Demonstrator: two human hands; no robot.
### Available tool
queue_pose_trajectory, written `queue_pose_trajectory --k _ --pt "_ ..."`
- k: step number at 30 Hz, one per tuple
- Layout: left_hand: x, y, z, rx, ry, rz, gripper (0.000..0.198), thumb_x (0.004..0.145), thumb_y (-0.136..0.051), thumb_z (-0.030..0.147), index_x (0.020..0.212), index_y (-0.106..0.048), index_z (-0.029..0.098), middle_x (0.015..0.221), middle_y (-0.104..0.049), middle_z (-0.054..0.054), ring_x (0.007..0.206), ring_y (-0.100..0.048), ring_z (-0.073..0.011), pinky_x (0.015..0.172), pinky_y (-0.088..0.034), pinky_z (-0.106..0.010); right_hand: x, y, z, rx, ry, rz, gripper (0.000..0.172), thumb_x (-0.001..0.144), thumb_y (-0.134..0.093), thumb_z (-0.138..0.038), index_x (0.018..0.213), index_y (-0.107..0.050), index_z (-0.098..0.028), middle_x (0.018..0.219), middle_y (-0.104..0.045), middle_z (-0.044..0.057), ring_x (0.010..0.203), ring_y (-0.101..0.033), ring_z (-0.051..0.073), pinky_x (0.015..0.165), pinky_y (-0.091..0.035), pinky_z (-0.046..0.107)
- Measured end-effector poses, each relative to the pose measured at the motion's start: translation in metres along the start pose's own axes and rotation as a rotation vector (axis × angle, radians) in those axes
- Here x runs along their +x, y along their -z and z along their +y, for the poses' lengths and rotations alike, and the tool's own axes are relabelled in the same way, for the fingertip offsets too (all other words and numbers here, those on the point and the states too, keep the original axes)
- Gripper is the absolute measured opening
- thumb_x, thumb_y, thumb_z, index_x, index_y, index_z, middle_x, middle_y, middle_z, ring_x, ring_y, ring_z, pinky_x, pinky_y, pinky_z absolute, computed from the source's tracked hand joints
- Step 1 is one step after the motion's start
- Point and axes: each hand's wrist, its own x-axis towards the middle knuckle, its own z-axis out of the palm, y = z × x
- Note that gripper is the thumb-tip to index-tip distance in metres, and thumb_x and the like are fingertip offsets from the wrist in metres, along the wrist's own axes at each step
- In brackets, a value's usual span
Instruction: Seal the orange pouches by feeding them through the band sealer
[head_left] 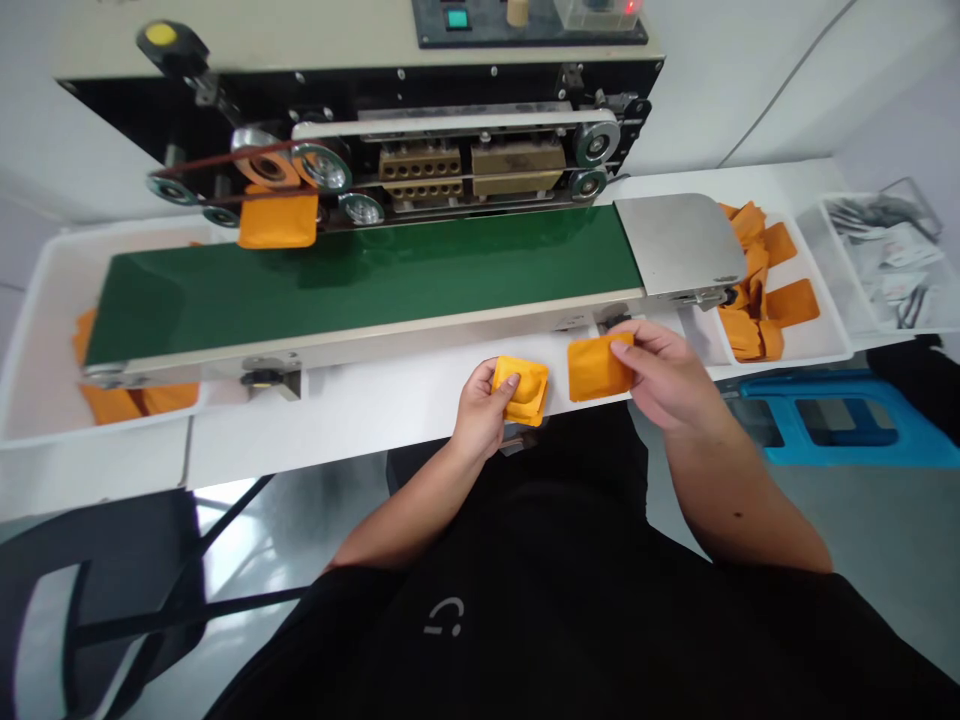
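Observation:
My left hand [481,408] pinches a small orange sachet [529,392] with its thumb on top; more than one may be stacked there, but I cannot tell. Just to the right, my right hand [664,372] grips another orange sachet [598,370] by its right edge between thumb and fingers. Both hands are in front of the conveyor, over the near edge of the white table [390,400]. A further orange sachet [278,218] hangs in the rollers of the band sealing machine [472,165], above the green conveyor belt [420,270].
A white bin [821,300] with several orange sachets stands right of the belt, and another white bin [37,330] at its left end. Farther right is a clear container [855,260] of small packets. A blue stool [877,425] and a black chair [112,600] stand below table height.

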Motion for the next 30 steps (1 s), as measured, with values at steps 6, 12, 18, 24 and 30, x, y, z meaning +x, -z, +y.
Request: queue_pose_trajectory --k 6,12,18,24,30 --pt "0.001 0.002 -0.001 0.028 0.005 -0.006 0.052 0.080 -0.099 0.051 0.112 -0.070 0.022 0.103 -0.079 -0.003 0.089 -0.075 -0.0184 0.082 -0.061 -0.030 0.068 0.029 -0.047 0.044 0.089 0.138 0.027 0.090 -0.090 -0.028 0.093 -0.064 -0.024 0.066 -0.057 -0.005 0.057 -0.051 0.011 0.053 -0.039 0.025" --pt "0.004 0.004 -0.003 0.002 -0.002 0.005 0.053 0.079 -0.100 0.049 0.113 -0.071 0.021 0.106 -0.079 -0.003 0.092 -0.076 -0.0185 0.084 -0.061 -0.030 0.135 0.032 -0.081 0.007 0.044 0.294 0.029 0.100 -0.060 0.007 0.114 -0.069 -0.017 0.100 -0.077 0.006 0.073 -0.064 0.009 0.071 -0.051 0.026" --pt "0.006 0.004 -0.002 0.012 -0.008 0.002 0.051 0.080 -0.099 0.049 0.112 -0.072 0.021 0.106 -0.079 -0.003 0.092 -0.076 -0.0189 0.085 -0.061 -0.031 0.164 0.033 -0.078 -0.015 0.008 0.187 0.030 0.096 -0.067 0.008 0.110 -0.069 -0.019 0.100 -0.076 0.005 0.080 -0.064 0.013 0.076 -0.061 0.028" --pt "0.006 0.007 0.000 0.002 -0.002 0.005 0.050 0.080 -0.100 0.048 0.111 -0.072 0.021 0.105 -0.079 -0.004 0.092 -0.075 -0.0192 0.086 -0.061 -0.031 0.187 0.030 -0.068 -0.011 0.021 0.114 0.026 0.088 -0.081 -0.001 0.101 -0.071 -0.021 0.097 -0.073 0.005 0.071 -0.064 0.014 0.060 -0.063 0.027" --pt "0.005 0.007 0.000 0.000 0.003 -0.001 0.050 0.080 -0.099 0.048 0.112 -0.071 0.021 0.105 -0.079 -0.004 0.092 -0.075 -0.0193 0.085 -0.060 -0.031 0.185 0.012 -0.071 -0.035 0.013 0.195 0.027 0.094 -0.081 -0.009 0.114 -0.067 -0.022 0.092 -0.069 0.001 0.066 -0.064 0.011 0.060 -0.060 0.025"
